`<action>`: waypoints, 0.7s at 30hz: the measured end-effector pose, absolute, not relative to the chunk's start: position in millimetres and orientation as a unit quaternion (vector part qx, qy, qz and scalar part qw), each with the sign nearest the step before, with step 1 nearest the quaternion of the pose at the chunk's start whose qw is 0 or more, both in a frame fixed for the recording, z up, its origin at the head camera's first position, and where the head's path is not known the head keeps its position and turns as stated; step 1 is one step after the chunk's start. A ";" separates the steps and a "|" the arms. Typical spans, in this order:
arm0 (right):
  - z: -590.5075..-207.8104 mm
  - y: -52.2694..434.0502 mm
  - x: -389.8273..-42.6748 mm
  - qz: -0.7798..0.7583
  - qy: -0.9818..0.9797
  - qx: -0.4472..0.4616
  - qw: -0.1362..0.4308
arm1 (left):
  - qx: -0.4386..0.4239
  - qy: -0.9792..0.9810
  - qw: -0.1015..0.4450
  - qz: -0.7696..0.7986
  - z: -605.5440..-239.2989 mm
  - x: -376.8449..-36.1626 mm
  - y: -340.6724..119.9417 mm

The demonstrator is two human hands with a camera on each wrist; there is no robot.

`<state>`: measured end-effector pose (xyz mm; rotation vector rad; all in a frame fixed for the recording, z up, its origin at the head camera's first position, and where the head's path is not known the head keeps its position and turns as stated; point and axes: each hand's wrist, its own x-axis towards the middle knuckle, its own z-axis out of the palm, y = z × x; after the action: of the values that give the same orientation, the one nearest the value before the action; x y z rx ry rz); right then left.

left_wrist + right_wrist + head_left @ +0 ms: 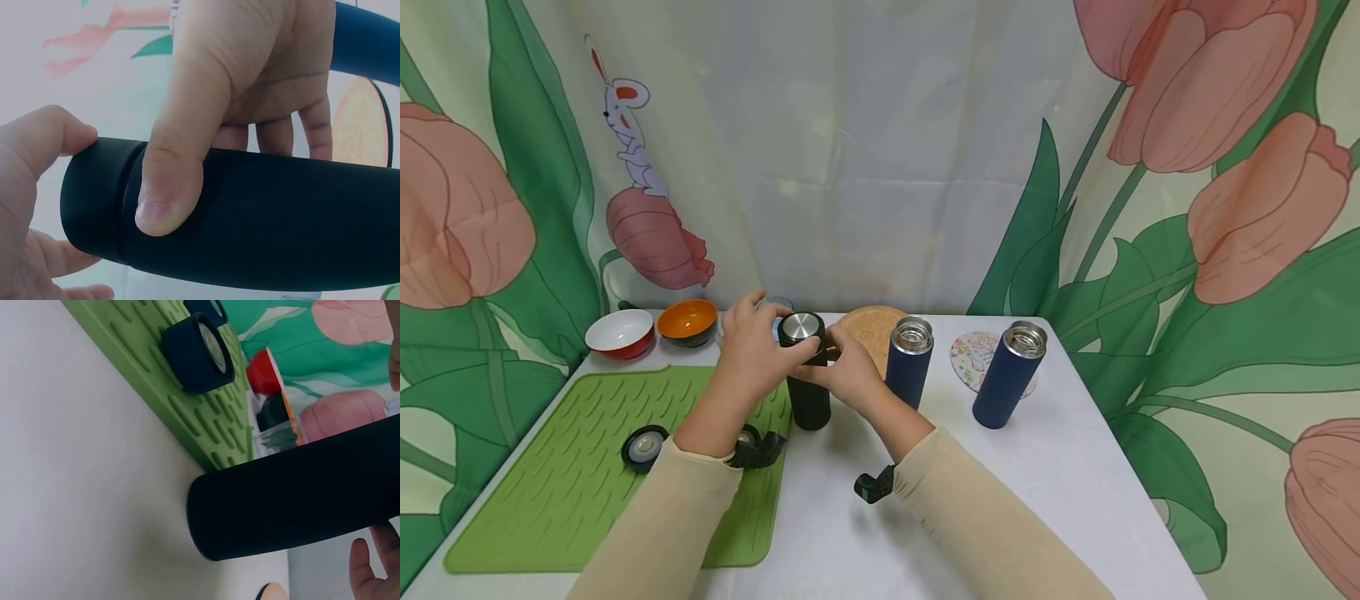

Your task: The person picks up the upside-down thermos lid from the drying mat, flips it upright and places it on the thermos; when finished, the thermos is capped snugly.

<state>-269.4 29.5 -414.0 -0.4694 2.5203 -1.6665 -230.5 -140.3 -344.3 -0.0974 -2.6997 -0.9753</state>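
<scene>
A black vacuum flask [809, 404] stands upright beside the right edge of the green mat, its black lid [801, 327] with a silver top in place. My left hand [751, 346] grips this lid between thumb and fingers. Just below, my right hand [848, 367] holds the upper body, its thumb [165, 194] across the front near the seam. In the right wrist view the base of the black flask [269, 494] meets the white tablecloth. Two dark blue flasks, one in the middle [908, 371] and one further right [1006, 383], stand with bare steel mouths.
On the green mat [550, 500] lie two dark lids, one left [645, 447] and one [199, 353] partly behind my left wrist in the head view. A red bowl [621, 333] and an orange bowl [688, 322] sit behind it. Round boards, orange [872, 325] and flowered [972, 358], lie behind the blue flasks.
</scene>
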 end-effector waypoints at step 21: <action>-414.6 30.5 -269.7 -0.546 0.821 -0.160 0.046 | -0.027 -0.944 0.166 -0.284 -350.1 -235.1 -142.6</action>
<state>-269.7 30.5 -414.6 -0.4880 2.5069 -1.6655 -235.1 -142.6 -350.1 -0.0764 -2.6883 -0.8080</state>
